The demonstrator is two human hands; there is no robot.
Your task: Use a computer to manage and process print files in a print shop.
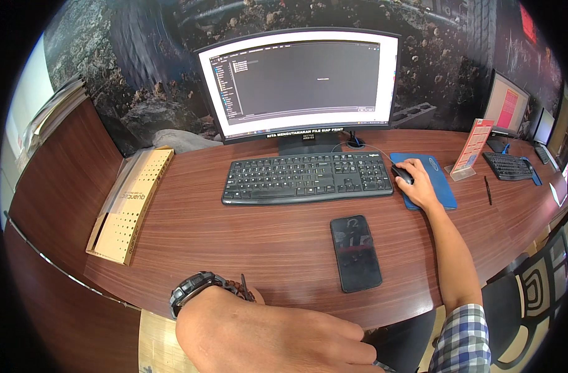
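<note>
My right hand point(419, 184) rests over a black computer mouse point(403, 174), its fingers wrapped round it, on a blue mouse pad point(434, 168). Left of it lies a black keyboard point(306, 180). At the lower edge, close to the camera, my left hand point(284, 332) points rightward with its fingers bent in. Anything inside those fingers is hidden. A black watch point(194, 290) and a brown bead bracelet sit at that wrist. On the desk between the two hands a black phone point(356, 253) lies face up, touched by neither. A monitor point(306, 84) shows a dark file window.
Along the left of the wooden desk point(234, 242) lies a flat yellow cardboard box point(132, 205) beside a wooden partition point(57, 168). A red-and-white sign stand point(471, 149), a pen point(488, 190) and a second keyboard point(509, 166) are to the right. Chairs point(535, 292) stand below the desk's right edge.
</note>
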